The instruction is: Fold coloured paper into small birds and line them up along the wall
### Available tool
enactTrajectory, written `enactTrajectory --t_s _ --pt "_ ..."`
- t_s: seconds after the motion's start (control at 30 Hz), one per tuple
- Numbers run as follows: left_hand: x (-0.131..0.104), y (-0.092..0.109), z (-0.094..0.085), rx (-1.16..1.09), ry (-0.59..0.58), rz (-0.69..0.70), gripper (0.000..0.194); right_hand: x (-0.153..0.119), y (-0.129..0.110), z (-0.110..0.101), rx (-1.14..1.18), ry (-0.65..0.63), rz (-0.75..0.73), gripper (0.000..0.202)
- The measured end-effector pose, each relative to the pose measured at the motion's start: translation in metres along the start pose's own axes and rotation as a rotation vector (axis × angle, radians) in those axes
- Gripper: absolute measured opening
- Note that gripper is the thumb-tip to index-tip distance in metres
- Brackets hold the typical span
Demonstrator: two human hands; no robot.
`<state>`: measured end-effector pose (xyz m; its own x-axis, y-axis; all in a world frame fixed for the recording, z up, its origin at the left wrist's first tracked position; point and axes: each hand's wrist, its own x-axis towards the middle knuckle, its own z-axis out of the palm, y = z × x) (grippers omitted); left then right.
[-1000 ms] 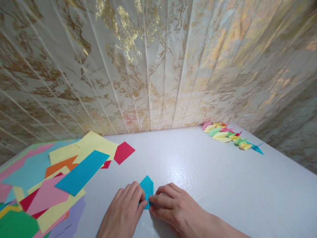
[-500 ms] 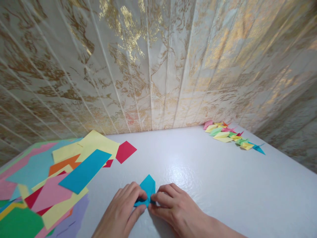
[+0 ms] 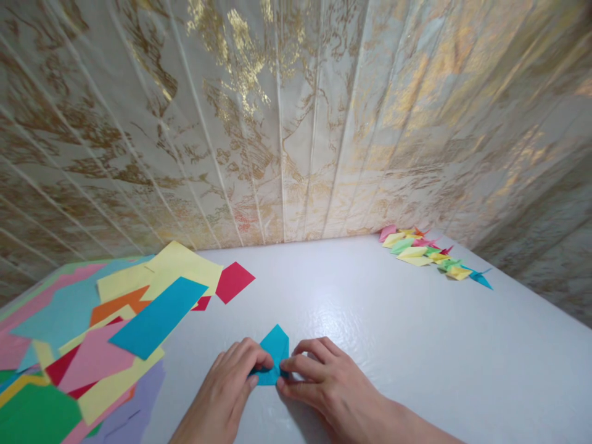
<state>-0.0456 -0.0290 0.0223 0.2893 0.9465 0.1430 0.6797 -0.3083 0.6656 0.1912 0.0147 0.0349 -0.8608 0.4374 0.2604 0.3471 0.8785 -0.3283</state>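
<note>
A small piece of folded blue origami paper (image 3: 276,344) lies on the white table between my hands, its pointed end facing away from me. My left hand (image 3: 235,376) has its fingers curled over the paper's left side, with the thumb at the lower left edge. On the other side, my right hand (image 3: 319,376) pinches the lower right edge between thumb and fingers. The fingertips of both hands nearly meet at the middle of the paper and hide parts of its folds.
Loose coloured paper sheets (image 3: 111,333) spread over the left of the table (image 3: 407,345), a blue strip (image 3: 160,317) on top. A red square (image 3: 235,282) lies beside them. Several folded paper figures (image 3: 423,254) stand in rows at the back right. A gold-patterned curtain (image 3: 296,123) hangs behind.
My left thumb has drawn back to the left, off the paper's lower middle, showing more of its bottom edge. The right hand and the paper stay almost in place.
</note>
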Motion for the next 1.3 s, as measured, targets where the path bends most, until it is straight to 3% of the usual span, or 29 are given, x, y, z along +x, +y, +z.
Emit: enactTrajectory --t_s 0.2,0.33,0.5,0.7,0.8,0.93,1.03,1.13,1.23,1.3 --pt "-0.001 0.005 -0.013 -0.052 -0.001 0.020 0.031 0.001 0.000 0.002 -0.020 0.014 -0.011 0.026" --pt "0.002 0.007 0.001 0.081 0.036 -0.057 0.014 0.001 -0.001 0.002 -0.031 0.016 -0.025 0.023" --pt "0.004 0.004 0.012 0.148 0.066 -0.026 0.012 0.001 0.003 -0.001 -0.041 0.005 -0.055 0.017" --pt "0.001 0.000 -0.005 0.116 0.053 0.032 0.025 0.000 0.005 -0.004 -0.064 -0.004 -0.069 0.014" --pt "-0.001 0.005 -0.008 0.178 0.097 0.101 0.032 0.000 0.005 -0.005 -0.013 -0.018 -0.037 0.019" --pt "0.000 0.012 0.003 0.380 0.160 0.314 0.025 0.003 0.008 -0.013 0.190 -0.016 -0.005 0.038" --pt "0.003 0.014 0.009 0.379 0.153 0.340 0.022 0.012 0.015 -0.022 0.305 0.007 0.100 0.046" --pt "0.005 0.013 0.010 0.269 0.103 0.271 0.018 0.026 0.022 -0.027 0.291 -0.037 0.189 0.036" --pt "0.005 0.011 0.008 0.210 0.104 0.239 0.016 0.039 0.027 -0.028 0.304 -0.141 0.180 0.011" --pt "0.004 0.010 0.008 0.194 0.090 0.225 0.017 0.043 0.028 -0.027 0.317 -0.165 0.183 0.005"
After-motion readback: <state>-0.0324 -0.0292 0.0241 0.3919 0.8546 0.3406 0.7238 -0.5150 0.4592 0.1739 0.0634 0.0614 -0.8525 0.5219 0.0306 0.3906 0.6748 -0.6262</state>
